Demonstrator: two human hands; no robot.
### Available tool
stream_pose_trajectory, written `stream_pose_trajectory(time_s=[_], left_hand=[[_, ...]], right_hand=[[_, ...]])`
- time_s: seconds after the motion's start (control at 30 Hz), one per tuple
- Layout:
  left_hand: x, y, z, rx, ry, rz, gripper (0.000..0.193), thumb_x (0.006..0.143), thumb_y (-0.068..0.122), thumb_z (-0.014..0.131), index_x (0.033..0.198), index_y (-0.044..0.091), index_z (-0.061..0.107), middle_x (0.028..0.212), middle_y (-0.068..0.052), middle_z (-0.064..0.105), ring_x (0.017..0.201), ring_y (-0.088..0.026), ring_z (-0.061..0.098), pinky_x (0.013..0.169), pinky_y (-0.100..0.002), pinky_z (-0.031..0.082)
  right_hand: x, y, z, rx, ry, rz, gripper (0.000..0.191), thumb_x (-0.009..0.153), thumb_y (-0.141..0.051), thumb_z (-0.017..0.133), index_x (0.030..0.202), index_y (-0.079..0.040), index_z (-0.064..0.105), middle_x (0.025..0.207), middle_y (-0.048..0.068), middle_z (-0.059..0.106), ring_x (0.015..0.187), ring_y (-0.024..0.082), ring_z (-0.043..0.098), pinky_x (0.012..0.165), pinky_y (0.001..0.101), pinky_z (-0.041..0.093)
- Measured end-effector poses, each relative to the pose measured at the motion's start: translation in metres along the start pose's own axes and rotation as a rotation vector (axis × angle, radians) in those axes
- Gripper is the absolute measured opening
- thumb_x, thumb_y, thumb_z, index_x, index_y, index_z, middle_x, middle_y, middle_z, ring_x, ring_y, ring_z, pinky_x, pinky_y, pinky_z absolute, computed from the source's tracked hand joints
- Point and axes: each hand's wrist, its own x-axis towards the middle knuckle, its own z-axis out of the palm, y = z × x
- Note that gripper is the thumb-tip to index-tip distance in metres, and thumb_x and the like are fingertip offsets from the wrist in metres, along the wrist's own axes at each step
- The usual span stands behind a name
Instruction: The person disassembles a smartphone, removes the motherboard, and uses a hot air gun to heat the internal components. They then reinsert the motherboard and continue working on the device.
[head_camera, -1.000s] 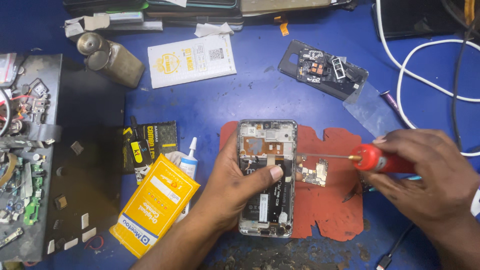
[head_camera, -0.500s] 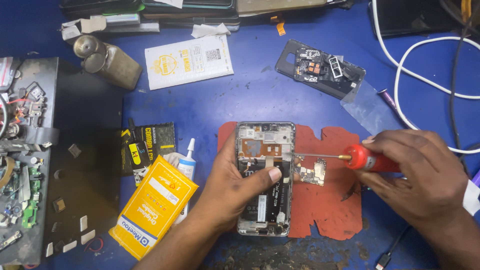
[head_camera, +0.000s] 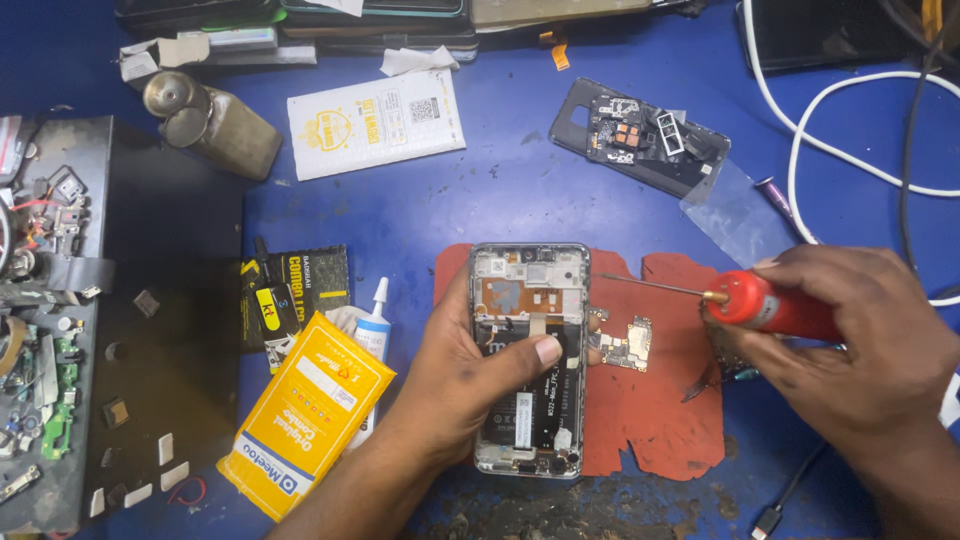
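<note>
Since the earlier frame: screwdriver (head_camera: 775, 306) drawn back to the right, its thin tip now just short of the phone's (head_camera: 528, 360) upper right edge; left hand (head_camera: 470, 375) unchanged on the phone.

Left hand: spread over the opened phone, thumb pressed across its middle, fingers hidden behind the left edge. Phone lies upright on the red mat (head_camera: 650, 400), back off, lower half partly covered by the hand.

Right hand (head_camera: 860, 350): closed around the red screwdriver handle; wrist cut off at the frame edge.

Circuit board (head_camera: 628, 343): small, on the mat just right of the phone; detail too fine to make out.

Surface: blue table (head_camera: 500, 190), grimy along the near edge. Black tray (head_camera: 150, 350) of small parts at left, cut off by the frame.

Packages: yellow box (head_camera: 305, 425), tilted, just left of the forearm; white glue tube (head_camera: 375, 325) above it; black-and-yellow packet (head_camera: 290, 290) beside that; white card (head_camera: 375, 122) with yellow emblem, upper centre.

Other: brass-coloured bottle (head_camera: 215, 125) lying upper left; dark back cover (head_camera: 640, 135) with loose parts, upper right; white cable (head_camera: 850, 150) looping at far right
</note>
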Motion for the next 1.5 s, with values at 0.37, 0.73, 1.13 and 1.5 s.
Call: stream_pose_trajectory(time_s=[0.37, 0.73, 1.13, 1.5], left_hand=[[0.003, -0.003, -0.003, 0.054, 0.065, 0.065, 0.054, 0.089, 0.000, 0.071, 0.138, 0.003, 0.048, 0.120, -0.007, 0.068, 0.110, -0.014, 0.066, 0.099, -0.036, 0.055], [0.002, -0.003, -0.003, 0.109, 0.052, 0.071, 0.052, 0.089, -0.002, 0.070, 0.138, 0.003, 0.050, 0.118, -0.008, 0.069, 0.109, -0.014, 0.067, 0.098, -0.035, 0.055], [0.002, -0.002, -0.004, 0.124, 0.062, 0.076, 0.050, 0.090, 0.000, 0.070, 0.136, 0.003, 0.050, 0.118, -0.007, 0.069, 0.110, -0.014, 0.067, 0.098, -0.035, 0.055], [0.003, -0.004, -0.005, 0.097, 0.073, 0.056, 0.053, 0.089, -0.002, 0.070, 0.137, 0.004, 0.049, 0.118, -0.008, 0.069, 0.109, -0.015, 0.068, 0.098, -0.036, 0.057]], right_hand=[[0.007, -0.004, 0.003, -0.009, -0.024, -0.102, 0.049, 0.075, -0.021, 0.094, 0.110, -0.003, 0.065, 0.104, 0.012, 0.071, 0.088, 0.026, 0.069, 0.074, 0.0351, 0.055], [0.010, -0.006, 0.001, -0.006, -0.048, -0.100, 0.048, 0.075, -0.022, 0.093, 0.108, -0.003, 0.065, 0.104, 0.010, 0.071, 0.093, 0.026, 0.070, 0.076, 0.0358, 0.055], [0.007, -0.002, 0.001, -0.008, -0.065, -0.109, 0.048, 0.069, -0.022, 0.093, 0.104, -0.003, 0.067, 0.103, 0.010, 0.071, 0.095, 0.028, 0.070, 0.080, 0.0391, 0.056], [0.006, 0.000, 0.003, -0.016, -0.061, -0.118, 0.047, 0.069, -0.024, 0.093, 0.102, -0.003, 0.068, 0.101, 0.010, 0.072, 0.093, 0.027, 0.070, 0.080, 0.0405, 0.056]])
